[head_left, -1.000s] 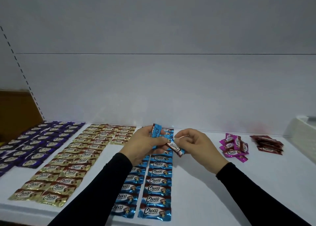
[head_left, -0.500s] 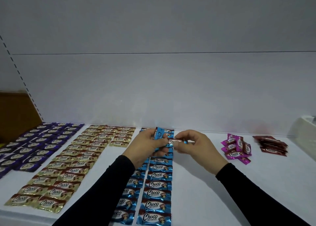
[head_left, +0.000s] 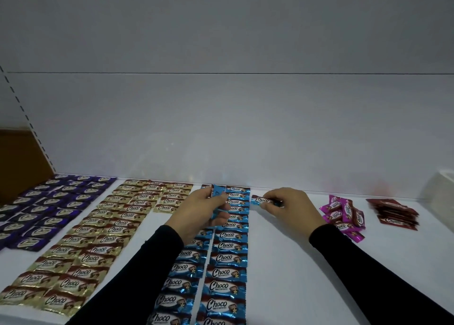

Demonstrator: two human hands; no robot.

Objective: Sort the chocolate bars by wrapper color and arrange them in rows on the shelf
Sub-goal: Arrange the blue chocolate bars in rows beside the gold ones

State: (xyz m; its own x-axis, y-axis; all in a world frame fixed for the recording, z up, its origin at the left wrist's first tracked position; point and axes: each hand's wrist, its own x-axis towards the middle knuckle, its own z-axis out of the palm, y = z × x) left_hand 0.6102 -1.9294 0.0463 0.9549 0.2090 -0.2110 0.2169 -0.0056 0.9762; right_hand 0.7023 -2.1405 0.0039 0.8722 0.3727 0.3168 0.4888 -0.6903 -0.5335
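On the white shelf (head_left: pixel 290 263) lie rows of chocolate bars: purple ones (head_left: pixel 49 206) at the left, gold ones (head_left: pixel 103 229) beside them, blue ones (head_left: pixel 228 256) in two columns in the middle. My left hand (head_left: pixel 204 211) grips a small stack of blue bars (head_left: pixel 217 194) above the back of the blue rows. My right hand (head_left: pixel 292 206) pinches a single blue bar (head_left: pixel 261 199) just right of the blue column's far end, low over the shelf.
A loose heap of pink bars (head_left: pixel 344 214) and a pile of dark red bars (head_left: pixel 393 211) lie at the right. A white container (head_left: pixel 439 192) stands at the far right edge. The shelf's back wall rises right behind the rows.
My right hand has carried the single blue bar away from my left hand, rightward and toward the back, to the right of the blue column. My left hand has kept its stack.
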